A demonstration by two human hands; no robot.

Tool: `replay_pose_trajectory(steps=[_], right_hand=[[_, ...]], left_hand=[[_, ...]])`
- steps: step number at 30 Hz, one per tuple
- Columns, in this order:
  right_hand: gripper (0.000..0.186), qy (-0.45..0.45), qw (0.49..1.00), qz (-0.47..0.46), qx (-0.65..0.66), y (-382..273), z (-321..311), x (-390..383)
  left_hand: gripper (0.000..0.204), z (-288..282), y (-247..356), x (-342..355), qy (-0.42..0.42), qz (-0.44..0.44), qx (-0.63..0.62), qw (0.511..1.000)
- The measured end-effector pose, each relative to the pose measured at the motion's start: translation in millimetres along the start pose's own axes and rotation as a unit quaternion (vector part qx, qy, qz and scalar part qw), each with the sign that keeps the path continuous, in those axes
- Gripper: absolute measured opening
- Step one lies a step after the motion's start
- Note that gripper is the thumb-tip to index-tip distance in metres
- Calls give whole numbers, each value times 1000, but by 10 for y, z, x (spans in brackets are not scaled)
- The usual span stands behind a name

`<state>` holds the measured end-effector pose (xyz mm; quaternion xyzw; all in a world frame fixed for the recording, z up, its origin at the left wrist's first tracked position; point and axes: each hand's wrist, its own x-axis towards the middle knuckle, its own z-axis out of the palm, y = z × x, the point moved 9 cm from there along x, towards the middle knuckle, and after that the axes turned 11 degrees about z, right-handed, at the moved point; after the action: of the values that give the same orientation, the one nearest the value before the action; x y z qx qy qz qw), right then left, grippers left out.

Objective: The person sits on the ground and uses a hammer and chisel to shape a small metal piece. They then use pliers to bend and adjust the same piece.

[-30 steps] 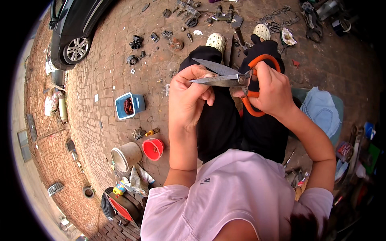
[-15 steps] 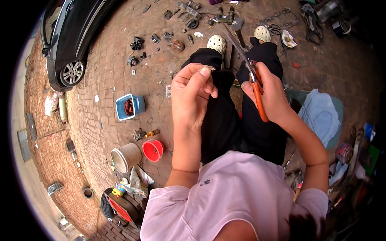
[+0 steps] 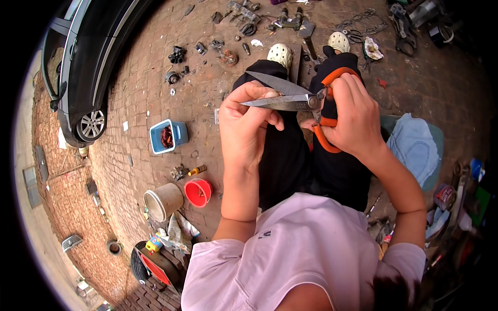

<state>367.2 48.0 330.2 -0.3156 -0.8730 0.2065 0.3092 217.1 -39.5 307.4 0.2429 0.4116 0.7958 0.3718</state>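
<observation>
My right hand (image 3: pixel 355 116) grips the orange handles of a pair of large scissors (image 3: pixel 290 96), whose grey blades are spread apart and point left. My left hand (image 3: pixel 246 127) is raised in front of my lap, its fingertips pinched right at the lower blade; whatever small thing they may hold is hidden by the fingers. Both hands hover over my black trousers (image 3: pixel 290 160), above my knees. I am seated in a pale pink shirt.
Brick paving with scattered metal parts (image 3: pixel 223 52) ahead. A blue tub (image 3: pixel 168 136), a red bowl (image 3: pixel 198 192) and a beige bucket (image 3: pixel 163 201) stand left. A dark car (image 3: pixel 88 67) is parked at far left. Folded blue cloth (image 3: pixel 415 147) lies right; clutter fills the right edge.
The scissors swung from pointing away, blades together, back to pointing left with blades spread. My left hand's fingertips moved up against the lower blade.
</observation>
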Motion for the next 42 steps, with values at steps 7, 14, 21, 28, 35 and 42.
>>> replay_pose_trajectory(steps=[7, 14, 21, 28, 35, 42], right_hand=[[63, 9, 999, -18, -29, -8, -35, 22], [64, 5, 999, -20, -31, 5, -25, 31], [64, 7, 999, -24, -24, 7, -21, 43], [65, -12, 1000, -16, -23, 41, 28, 44], [65, -15, 999, -25, -29, 45, 65, 41], [64, -1, 999, -35, -28, 33, 73, 62]], left_hand=[[5, -4, 5, 7, -14, -2, 5, 1000], [5, -17, -7, 12, -14, -2, 10, 1000], [4, -29, -14, 23, -10, -12, 6, 1000], [5, -59, -66, 19, -29, -29, -19, 999], [7, -73, -108, 18, -53, -54, -62, 995], [7, -57, -114, 37, -47, -57, -76, 994]])
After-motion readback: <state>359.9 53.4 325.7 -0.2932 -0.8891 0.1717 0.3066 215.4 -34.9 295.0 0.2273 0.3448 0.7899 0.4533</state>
